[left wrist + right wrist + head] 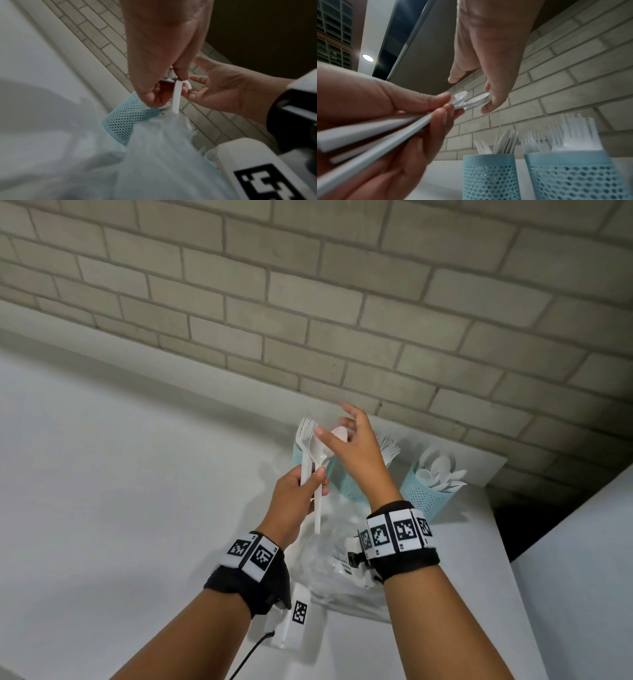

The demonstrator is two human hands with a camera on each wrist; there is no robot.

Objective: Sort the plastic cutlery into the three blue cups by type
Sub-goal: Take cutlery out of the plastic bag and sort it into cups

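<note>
My left hand (315, 477) grips a small bundle of white plastic cutlery by the handles, with forks (306, 431) and spoons (460, 96) fanned upward. My right hand (334, 422) is spread over the bundle's top, its fingertips (488, 108) touching one spoon bowl (339, 434) and the thumb apart from it. Three blue mesh cups stand behind. The left cup (488, 175) holds knives, the middle cup (573, 175) forks and the right cup (428, 498) spoons. In the head view my hands hide most of the left and middle cups.
A crumpled clear plastic bag (342, 563) lies on the white counter (137, 491) below my hands. A white tagged device (296, 621) with a black cable sits near the front. The brick wall (342, 302) is close behind the cups, and the counter ends at a dark gap (513, 529) on the right.
</note>
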